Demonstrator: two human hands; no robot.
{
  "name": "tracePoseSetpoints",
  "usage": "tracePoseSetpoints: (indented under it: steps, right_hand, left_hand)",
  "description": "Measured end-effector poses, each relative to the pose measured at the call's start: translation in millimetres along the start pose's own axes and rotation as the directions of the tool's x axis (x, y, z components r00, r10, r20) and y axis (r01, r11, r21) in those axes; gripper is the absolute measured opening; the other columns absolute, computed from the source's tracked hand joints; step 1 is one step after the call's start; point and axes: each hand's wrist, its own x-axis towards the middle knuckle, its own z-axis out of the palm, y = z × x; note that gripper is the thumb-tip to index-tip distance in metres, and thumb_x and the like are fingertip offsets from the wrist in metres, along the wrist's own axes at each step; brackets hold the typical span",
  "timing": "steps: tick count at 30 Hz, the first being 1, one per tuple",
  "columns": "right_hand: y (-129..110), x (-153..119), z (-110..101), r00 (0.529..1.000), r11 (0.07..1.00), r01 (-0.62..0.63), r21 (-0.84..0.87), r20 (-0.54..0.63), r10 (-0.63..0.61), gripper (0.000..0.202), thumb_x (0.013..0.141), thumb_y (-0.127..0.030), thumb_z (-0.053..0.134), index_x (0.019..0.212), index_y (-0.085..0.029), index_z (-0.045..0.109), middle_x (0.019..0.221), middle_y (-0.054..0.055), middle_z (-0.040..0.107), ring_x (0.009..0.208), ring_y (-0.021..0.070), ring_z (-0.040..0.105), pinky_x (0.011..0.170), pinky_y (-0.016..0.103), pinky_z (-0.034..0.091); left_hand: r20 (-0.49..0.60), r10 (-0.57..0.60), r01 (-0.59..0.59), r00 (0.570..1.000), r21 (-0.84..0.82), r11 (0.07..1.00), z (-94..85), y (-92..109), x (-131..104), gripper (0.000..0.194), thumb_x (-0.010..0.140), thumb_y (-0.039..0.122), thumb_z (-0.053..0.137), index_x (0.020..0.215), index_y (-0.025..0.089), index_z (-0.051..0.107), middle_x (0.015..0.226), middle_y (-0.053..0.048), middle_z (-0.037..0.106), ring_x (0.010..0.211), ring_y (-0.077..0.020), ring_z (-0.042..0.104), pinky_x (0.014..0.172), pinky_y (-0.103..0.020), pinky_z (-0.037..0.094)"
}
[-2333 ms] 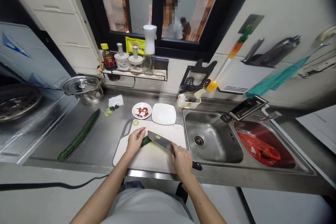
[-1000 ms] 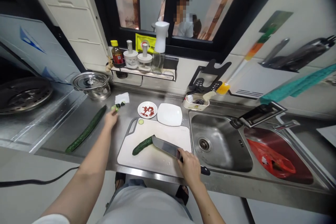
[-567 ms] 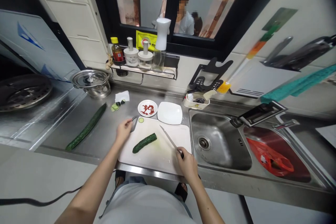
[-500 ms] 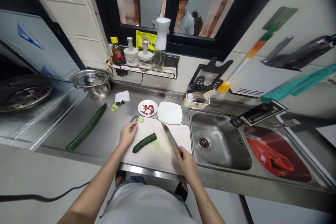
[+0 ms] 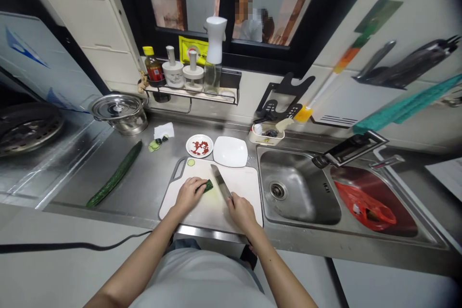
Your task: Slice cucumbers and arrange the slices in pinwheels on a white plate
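My left hand (image 5: pixel 190 195) is closed over the cut piece of cucumber (image 5: pixel 208 186), covering most of it; only its right end shows past my fingers. In my right hand (image 5: pixel 241 211) is the handle of a kitchen knife (image 5: pixel 221 182), its blade slanting up and left, a little to the right of the cucumber's end and apart from it. Both hands are over the white cutting board (image 5: pixel 238 178). One round cucumber slice (image 5: pixel 191 162) lies at the board's upper left corner. A whole cucumber (image 5: pixel 115 175) rests on the steel counter to the left.
Behind the board stand a plate of chopped red pieces (image 5: pixel 199 146) and a white square plate (image 5: pixel 230 151). Cucumber scraps (image 5: pixel 154 145) lie near a white tissue (image 5: pixel 164 130). A lidded pot (image 5: pixel 121 113) is back left; the sink (image 5: pixel 299 192) is right. A person is beyond the window.
My left hand has moved right and down from the board's upper left edge onto the cucumber piece and closed on it. The knife has come closer to the cucumber's right end.
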Motion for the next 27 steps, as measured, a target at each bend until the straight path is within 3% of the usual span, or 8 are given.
tracePoseSetpoints:
  steps: [8, 27]
  right_hand:
    - [-14.7, -1.1, -3.2, 1.000, 0.998, 0.026, -0.061, 0.017, -0.025, 0.030, 0.098, -0.028, 0.030, 0.105, -0.018, 0.057, 0.094, 0.010, 0.069, 0.086, 0.0195, 0.065, 0.067, 0.026, 0.036]
    - [-23.9, 0.0, 0.0, 0.998, 0.995, 0.043, -0.089, 0.045, -0.039, 0.030, 0.097, -0.022, 0.031, 0.108, -0.015, 0.058, 0.095, 0.013, 0.069, 0.089, 0.0232, 0.066, 0.070, 0.029, 0.041]
  left_hand:
    - [0.071, 0.025, -0.024, 0.997, -0.017, 1.000, 6.1, 2.2, 5.7, 0.030, 0.093, 0.034, 0.047, 0.111, 0.027, 0.069, 0.099, -0.005, 0.070, 0.094, -0.0190, 0.062, 0.086, -0.032, 0.048]
    - [0.036, 0.104, -0.105, 0.994, 0.029, 0.994, 11.2, -4.7, 4.7, 0.028, 0.093, 0.031, 0.049, 0.110, 0.023, 0.070, 0.098, -0.005, 0.070, 0.090, -0.0178, 0.062, 0.082, -0.030, 0.049]
